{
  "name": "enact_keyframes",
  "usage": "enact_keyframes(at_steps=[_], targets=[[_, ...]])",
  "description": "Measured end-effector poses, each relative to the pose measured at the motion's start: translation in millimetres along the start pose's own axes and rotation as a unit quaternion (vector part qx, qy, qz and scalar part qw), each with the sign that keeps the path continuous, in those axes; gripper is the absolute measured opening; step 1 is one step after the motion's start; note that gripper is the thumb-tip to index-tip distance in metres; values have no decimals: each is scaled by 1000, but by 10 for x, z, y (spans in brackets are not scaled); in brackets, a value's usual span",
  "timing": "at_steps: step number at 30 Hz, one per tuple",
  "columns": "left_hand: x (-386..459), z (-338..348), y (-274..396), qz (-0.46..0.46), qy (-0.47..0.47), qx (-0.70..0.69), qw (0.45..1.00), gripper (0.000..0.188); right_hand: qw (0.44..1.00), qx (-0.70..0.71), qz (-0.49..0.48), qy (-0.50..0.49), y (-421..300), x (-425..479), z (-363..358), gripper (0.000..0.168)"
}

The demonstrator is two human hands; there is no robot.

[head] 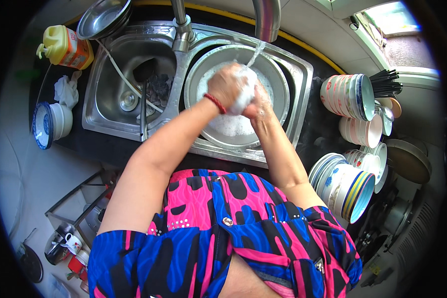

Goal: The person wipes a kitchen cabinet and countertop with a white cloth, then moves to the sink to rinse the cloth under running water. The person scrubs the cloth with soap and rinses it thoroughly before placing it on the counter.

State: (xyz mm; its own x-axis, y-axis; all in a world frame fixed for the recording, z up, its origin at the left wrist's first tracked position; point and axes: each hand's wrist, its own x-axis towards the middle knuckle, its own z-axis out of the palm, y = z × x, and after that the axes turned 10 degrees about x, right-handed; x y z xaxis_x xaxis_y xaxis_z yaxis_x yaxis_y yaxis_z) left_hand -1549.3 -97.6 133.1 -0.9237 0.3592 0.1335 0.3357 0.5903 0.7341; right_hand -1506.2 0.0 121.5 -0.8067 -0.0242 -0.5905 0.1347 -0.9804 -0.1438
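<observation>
Both hands are together over a round metal basin (283,95) of sudsy water set in the right sink bowl. Between them is a white, foam-covered bundle (249,89), apparently cloth, but blur hides its exact form. My left hand (224,85), with a red braided bracelet (215,103) at the wrist, grips it from the left and above. My right hand (260,100) is wet with foam and holds it from the right. A stream of water (256,54) runs from a wide metal spout (267,22) into the basin, just beyond the hands. White suds (231,126) float at the near side.
The left sink bowl (110,70) holds a white hose (123,76), a dark wet cloth (160,87) and a metal-handled tool (143,115). Metal bowls (104,16) and a yellow pump jug (67,48) stand left. Stacked bowls (344,95), more dishes (342,186) and black chopsticks (385,82) line the right.
</observation>
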Motion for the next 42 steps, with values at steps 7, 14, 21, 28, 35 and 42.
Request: enact_keyframes(at_steps=[7,14,21,28,35,42], targets=[[139,-86,-344,-266,-202,-532,778,27,980,-171,-72,-75,-86,-164,205,25],[123,-448,-117,-120,-131,-476,861,32,991,-129,-10,29,-324,-231,114,54],[-269,0,468,218,22,107,970,15,988,94,8,-119,-33,23,-334,24],[37,131,-279,-123,26,-143,982,31,986,-133,-93,-30,-45,-210,147,18],[155,-389,-252,-170,-265,-584,748,43,974,-127,-118,-144,-367,-225,284,34],[-71,-8,126,205,-60,-25,977,22,997,40,54,34,-290,51,-79,41]])
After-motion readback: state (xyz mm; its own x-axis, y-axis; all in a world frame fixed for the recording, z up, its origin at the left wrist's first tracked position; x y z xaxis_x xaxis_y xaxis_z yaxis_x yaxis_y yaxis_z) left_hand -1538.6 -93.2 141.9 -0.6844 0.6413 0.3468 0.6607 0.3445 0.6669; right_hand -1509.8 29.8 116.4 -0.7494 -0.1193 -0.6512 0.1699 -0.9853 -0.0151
